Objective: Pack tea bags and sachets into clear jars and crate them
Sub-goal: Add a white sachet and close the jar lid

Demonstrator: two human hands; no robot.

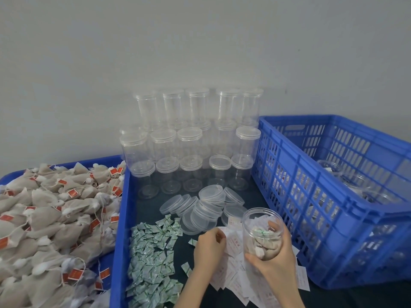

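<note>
Right hand [275, 261] grip wrapped around open jar [262, 232] of tea bags, left hand [209, 245] pinching white slip [231, 241] beside it

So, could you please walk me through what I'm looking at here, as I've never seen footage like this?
There is no machine here: a person wears a camera on the head, and it looks forward and down at their own two hands. The right hand grips an open clear jar partly filled with tea bags and a green sachet. The left hand rests on a scatter of white paper slips, fingers curled; whether it has picked one up is hard to tell. To the left a blue tray holds a heap of tea bags. In the middle lie green-printed sachets, loose clear lids and stacked empty jars. On the right stands a blue crate with jars already inside.
</note>
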